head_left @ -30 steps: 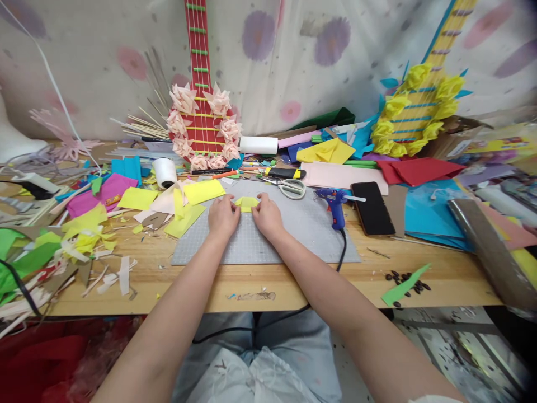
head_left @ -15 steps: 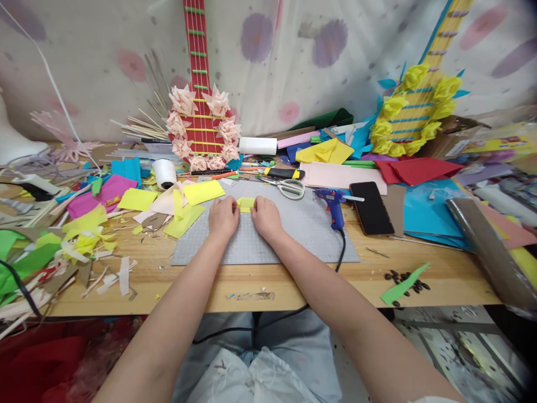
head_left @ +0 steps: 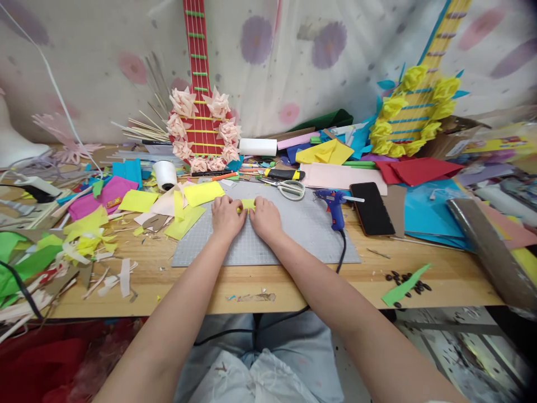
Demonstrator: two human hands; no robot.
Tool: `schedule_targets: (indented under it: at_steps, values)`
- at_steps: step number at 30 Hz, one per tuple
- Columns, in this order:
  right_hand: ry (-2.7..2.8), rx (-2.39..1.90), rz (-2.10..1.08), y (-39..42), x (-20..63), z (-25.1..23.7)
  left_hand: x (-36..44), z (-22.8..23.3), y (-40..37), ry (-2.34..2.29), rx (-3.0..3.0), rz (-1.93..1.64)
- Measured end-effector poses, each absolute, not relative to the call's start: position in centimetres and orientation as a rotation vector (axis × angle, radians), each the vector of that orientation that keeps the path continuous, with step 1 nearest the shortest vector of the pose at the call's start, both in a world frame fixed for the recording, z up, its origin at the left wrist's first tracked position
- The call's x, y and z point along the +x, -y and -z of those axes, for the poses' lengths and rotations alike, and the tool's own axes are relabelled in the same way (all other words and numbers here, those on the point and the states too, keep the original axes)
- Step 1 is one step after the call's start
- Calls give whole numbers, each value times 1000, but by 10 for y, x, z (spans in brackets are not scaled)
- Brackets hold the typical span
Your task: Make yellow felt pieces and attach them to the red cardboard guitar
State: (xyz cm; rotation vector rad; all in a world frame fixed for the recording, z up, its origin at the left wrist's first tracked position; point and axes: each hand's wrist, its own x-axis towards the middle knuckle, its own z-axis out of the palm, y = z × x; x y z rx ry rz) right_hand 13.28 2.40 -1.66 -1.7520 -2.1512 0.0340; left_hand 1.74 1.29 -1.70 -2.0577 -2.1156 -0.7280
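1. Yellow paper piece (head_left: 247, 205) lies at the centre of the frame, on the far part of the grey cutting mat (head_left: 302, 235), pinched between both hands.
2. Left hand (head_left: 226, 217) presses down on its left end with curled fingers closed on it; right hand (head_left: 265, 218) does the same on the right end, the two hands almost touching.
3. Only a narrow yellow strip shows between the fingertips, so the paper seems folded small already; how many folds it holds is hard to tell from this view.
4. Judging by the finished work in the upper part of the frame, a red paper guitar (head_left: 200, 120) ringed with pink folded flowers and a yellow guitar (head_left: 422, 106) with yellow ones, this piece looks like one early fold of a further flower, with shaping and gluing left.
5. Just right of the hands, a blue glue gun (head_left: 333, 206) rests on the mat; scissors (head_left: 289, 188) lie beyond it toward the centre, and a black phone (head_left: 371, 207) lies further right.
6. Loose yellow sheets (head_left: 191, 204) and scraps cover the worktop (head_left: 293, 285) at left.
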Motion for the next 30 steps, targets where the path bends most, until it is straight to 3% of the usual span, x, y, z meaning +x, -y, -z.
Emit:
schedule_targets:
  at_steps: [16, 30]
  values:
    - [2115, -1628, -176, -31, 142, 26, 12, 16, -14, 2347, -2063, 828]
    - [1998, -1740, -113, -27, 140, 23, -3, 15, -22, 2478, -1985, 1007]
